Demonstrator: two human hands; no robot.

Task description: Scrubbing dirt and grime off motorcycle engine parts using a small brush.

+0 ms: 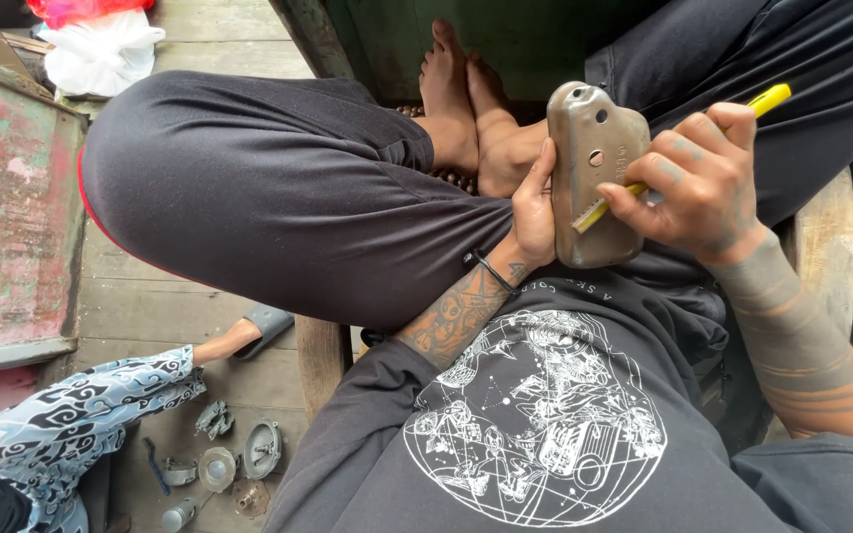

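Observation:
A grey-brown metal cover [592, 173] with small holes and rounded corners rests upright over my lap. My left hand [533, 212] grips its left edge from behind, thumb along the side. My right hand [700, 178] holds a yellow-handled tool [770, 99] and presses its tip against the cover's face, near a hole. My legs are crossed in dark trousers [278, 188], bare feet [466, 104] just beyond the cover.
On the wooden floor at lower left lie several small metal engine parts [239, 459]. Another person's leg in blue patterned fabric [81, 419] reaches in beside them. A worn pink-green panel [7, 207] stands at left, a white plastic bag [101, 49] at top left.

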